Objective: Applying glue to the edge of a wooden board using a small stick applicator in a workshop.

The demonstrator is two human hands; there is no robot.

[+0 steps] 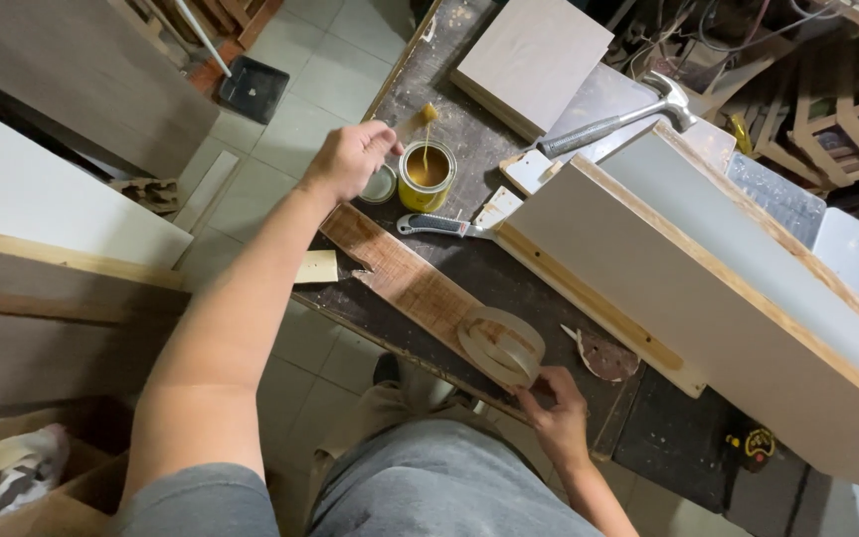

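Your left hand, fingers clamped on a brush, is dipping it into the glue can; your right hand, fingers pinching, is steadying the edging roll at the counter edge.

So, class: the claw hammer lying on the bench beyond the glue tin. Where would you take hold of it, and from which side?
Probably the hammer is best gripped at the free end of its grey handle, coming from the glue tin side. The handle slants toward the tin, while the head rests against the big board, so that end is crowded.
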